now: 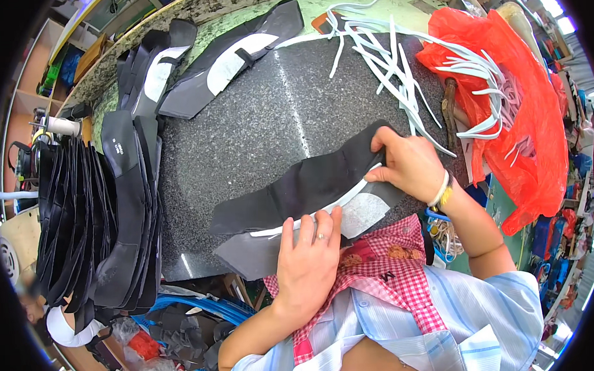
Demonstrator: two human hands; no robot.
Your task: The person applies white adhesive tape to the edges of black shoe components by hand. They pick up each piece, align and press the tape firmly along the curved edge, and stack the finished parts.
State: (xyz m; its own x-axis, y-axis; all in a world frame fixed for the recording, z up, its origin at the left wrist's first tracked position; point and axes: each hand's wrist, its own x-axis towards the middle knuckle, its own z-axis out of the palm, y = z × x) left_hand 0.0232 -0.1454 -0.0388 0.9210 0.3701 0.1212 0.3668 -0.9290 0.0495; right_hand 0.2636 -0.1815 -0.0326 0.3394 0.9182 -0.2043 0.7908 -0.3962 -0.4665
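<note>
A black curved fabric piece (307,185) lies folded on the dark speckled slab (236,135) in front of me. A narrow white strip (340,201) runs along its inner edge, and a whitish patch (366,213) shows on the lower layer. With thumb and fingers, my right hand (411,165) pinches the piece near its right end, where the strip meets the upper layer. My left hand (309,254) rests on the lower layer and the strip with its fingers stretched out. What lies beneath its palm is hidden.
Loose pale strips (391,71) spread over the far right of the slab, beside a red plastic bag (531,144) of more strips. Black pieces with white patches (237,60) lie at the far left. Stacks of black pieces (125,231) hang at the left edge. A blue basket (177,301) sits below.
</note>
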